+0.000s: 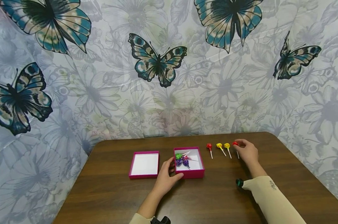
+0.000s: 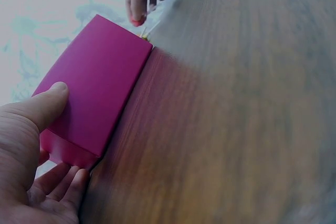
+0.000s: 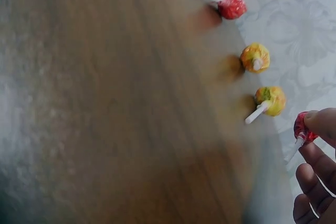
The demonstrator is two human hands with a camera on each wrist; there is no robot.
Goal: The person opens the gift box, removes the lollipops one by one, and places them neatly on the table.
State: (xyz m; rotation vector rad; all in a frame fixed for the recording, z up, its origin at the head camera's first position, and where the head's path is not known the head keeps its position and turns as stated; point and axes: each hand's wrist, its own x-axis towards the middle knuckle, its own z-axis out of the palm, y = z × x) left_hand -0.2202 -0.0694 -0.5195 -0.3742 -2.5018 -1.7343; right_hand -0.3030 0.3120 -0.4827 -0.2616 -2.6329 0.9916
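Note:
At the head view's right, my right hand [image 1: 246, 152] pinches a red lollipop [image 3: 303, 128] by its wrapped head between thumb and finger, its white stick pointing down. To its left lie two yellow lollipops [image 1: 227, 146] and another red lollipop [image 1: 209, 146]. My left hand [image 1: 166, 175] grips the front left corner of a magenta box [image 1: 193, 174], thumb on the front wall and fingers along the left side. Inside that box, green [image 1: 178, 155] and purple lollipops [image 1: 183, 162] lie bunched at the left, with a pinkish one partly hidden among them.
Left of the box lies a magenta-rimmed lid [image 1: 144, 164] with its white inside facing up. Everything rests on a brown wooden table [image 1: 115, 196]. Behind the table's far edge hangs a butterfly-patterned cloth [image 1: 169, 109].

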